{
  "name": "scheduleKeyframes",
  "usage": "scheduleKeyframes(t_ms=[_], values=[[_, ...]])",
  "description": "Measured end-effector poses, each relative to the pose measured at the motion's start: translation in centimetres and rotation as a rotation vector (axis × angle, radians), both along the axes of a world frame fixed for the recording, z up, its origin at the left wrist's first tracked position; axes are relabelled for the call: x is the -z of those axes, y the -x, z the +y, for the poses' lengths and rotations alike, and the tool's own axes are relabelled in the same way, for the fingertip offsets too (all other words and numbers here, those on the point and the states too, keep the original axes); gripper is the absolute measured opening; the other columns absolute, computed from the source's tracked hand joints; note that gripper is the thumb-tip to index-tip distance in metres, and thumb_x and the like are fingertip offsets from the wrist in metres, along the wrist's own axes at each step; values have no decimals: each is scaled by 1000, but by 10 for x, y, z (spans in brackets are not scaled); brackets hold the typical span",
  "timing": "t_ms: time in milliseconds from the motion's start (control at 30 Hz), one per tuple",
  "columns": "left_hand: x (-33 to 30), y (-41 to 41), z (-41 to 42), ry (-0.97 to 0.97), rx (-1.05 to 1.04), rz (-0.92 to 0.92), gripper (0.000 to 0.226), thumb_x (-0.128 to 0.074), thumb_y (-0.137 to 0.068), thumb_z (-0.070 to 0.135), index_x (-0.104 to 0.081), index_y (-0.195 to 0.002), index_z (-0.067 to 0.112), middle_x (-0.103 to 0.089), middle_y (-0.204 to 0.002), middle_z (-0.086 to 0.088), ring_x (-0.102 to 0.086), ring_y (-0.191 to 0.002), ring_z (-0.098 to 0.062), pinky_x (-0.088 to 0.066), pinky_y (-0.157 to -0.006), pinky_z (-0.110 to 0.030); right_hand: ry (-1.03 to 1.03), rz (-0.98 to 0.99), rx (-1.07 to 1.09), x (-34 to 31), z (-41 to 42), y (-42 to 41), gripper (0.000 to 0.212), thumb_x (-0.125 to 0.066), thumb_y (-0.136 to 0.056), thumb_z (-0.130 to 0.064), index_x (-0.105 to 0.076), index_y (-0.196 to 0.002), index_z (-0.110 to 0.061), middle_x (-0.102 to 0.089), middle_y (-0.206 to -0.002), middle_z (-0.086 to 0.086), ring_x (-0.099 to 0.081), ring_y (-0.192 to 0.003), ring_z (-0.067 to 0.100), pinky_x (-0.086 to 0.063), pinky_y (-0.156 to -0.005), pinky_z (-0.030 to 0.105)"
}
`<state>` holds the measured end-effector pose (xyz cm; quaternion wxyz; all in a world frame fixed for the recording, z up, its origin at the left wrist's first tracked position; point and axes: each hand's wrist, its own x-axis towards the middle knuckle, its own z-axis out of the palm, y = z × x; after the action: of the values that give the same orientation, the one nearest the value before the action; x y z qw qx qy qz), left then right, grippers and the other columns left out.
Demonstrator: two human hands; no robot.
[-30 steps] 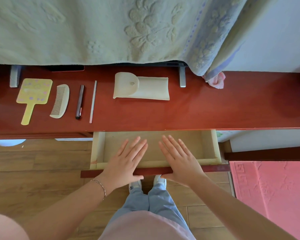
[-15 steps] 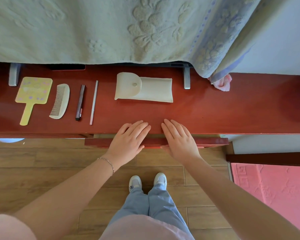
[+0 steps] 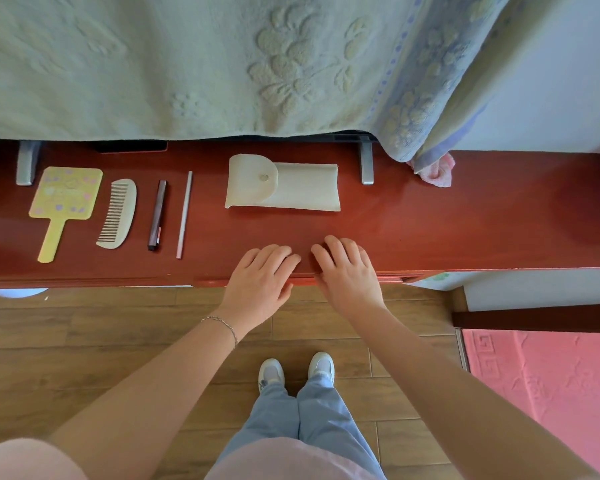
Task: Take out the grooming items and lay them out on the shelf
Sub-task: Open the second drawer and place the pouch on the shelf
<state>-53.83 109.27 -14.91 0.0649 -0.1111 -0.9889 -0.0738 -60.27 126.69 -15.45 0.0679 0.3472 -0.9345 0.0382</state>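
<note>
On the red wooden shelf point(image 3: 465, 220) lie a yellow hand mirror point(image 3: 63, 206), a cream comb point(image 3: 116, 213), a dark pen-shaped stick point(image 3: 157, 215) and a thin pale stick point(image 3: 184, 214), side by side at the left. A cream pouch point(image 3: 283, 185) with its flap open lies in the middle. My left hand point(image 3: 260, 284) and my right hand point(image 3: 349, 275) rest flat with fingers bent on the shelf's front edge, against the drawer front point(image 3: 392, 279), which sits pushed in. Neither hand holds anything.
A pale green embossed towel point(image 3: 222, 64) hangs over the back of the shelf. Two metal brackets point(image 3: 366, 164) stand at the back. A pink cloth point(image 3: 433, 171) lies at the right. Below are a wooden floor point(image 3: 84, 341), a pink mat point(image 3: 551, 393) and my feet.
The open, empty drawer has been pushed in under the shelf by both hands. My hands moved forward with it and now rest curled at the shelf's edge.
</note>
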Motion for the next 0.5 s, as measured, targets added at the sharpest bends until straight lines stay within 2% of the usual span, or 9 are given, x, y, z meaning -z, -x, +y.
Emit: scheduleKeyframes(t_ms=[67, 133, 200, 333, 400, 500], values=[[-8, -1, 3, -35, -28, -52, 39, -60, -81, 30, -62, -114, 9, -62, -112, -7, -60, -102, -24, -47, -86, -37, -1, -48, -6, -8, 6, -4, 55, -73, -71, -32, -57, -119, -11, -61, -113, 7, -58, -102, 28, -48, -89, 39], [-17, -1, 7, -103, -44, -75, 42, -48, -85, 34, -61, -117, 9, -63, -113, -5, -61, -103, -22, -47, -88, -36, 22, -73, 65, -17, 19, -13, 52, -59, -80, -36, -55, -125, -8, -61, -115, 6, -57, -107, 25, -47, -91, 37], [-28, 3, 14, -153, -14, -76, 45, -42, -87, 33, -60, -119, 8, -63, -114, -5, -61, -103, -22, -47, -89, -35, 60, -108, 170, -24, 39, -24, 51, -46, -85, -35, -52, -127, -7, -59, -121, 6, -53, -115, 24, -44, -97, 37], [-48, 20, 45, -163, 141, -57, 45, -39, -89, 31, -59, -121, 6, -62, -118, -7, -59, -108, -23, -47, -92, -35, 92, -139, 374, -39, 93, -47, 52, -38, -83, -26, -49, -130, -7, -55, -130, 7, -47, -125, 24, -38, -105, 39], [-56, 30, 67, -146, 237, -55, 45, -37, -90, 32, -59, -122, 8, -62, -119, -6, -58, -111, -22, -46, -94, -35, 114, -119, 498, -49, 121, -58, 52, -40, -79, -21, -52, -127, -6, -56, -128, 8, -45, -123, 22, -38, -104, 39], [-68, 44, 105, -156, 355, -45, 44, -38, -89, 31, -59, -121, 9, -62, -120, -4, -57, -113, -20, -45, -95, -35, 158, -104, 702, -59, 163, -78, 50, -58, -75, -11, -53, -125, -6, -55, -128, 9, -46, -123, 26, -42, -102, 44]])
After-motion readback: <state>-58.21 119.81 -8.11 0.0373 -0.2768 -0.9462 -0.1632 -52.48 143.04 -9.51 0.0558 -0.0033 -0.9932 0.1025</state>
